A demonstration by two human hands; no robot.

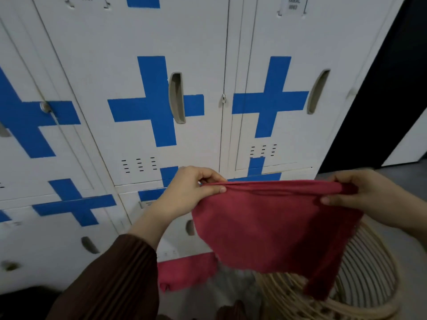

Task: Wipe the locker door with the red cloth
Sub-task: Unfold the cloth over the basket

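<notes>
Left hand (pixel 187 192) pinches the top left corner of the red fabric cloth (pixel 265 227), thumb + fingers closed on the hem. Right hand (pixel 360 195) pinches the top right corner same way. Cloth hangs stretched btw. both hands, in front of the white metal locker door w/ blue tape cross (pixel 152 102), below its grey recessed handle (pixel 176 98), not touching it. Lower cloth edge hangs over a round rattan basket (pixel 369 280).

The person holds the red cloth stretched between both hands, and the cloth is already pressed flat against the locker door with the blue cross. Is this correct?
Not quite. Both hands do hold the red cloth stretched: left hand, right hand. But it is not pressed against the locker door. In the head view the cloth hangs freely in front of the lockers, above a wicker basket.
</notes>
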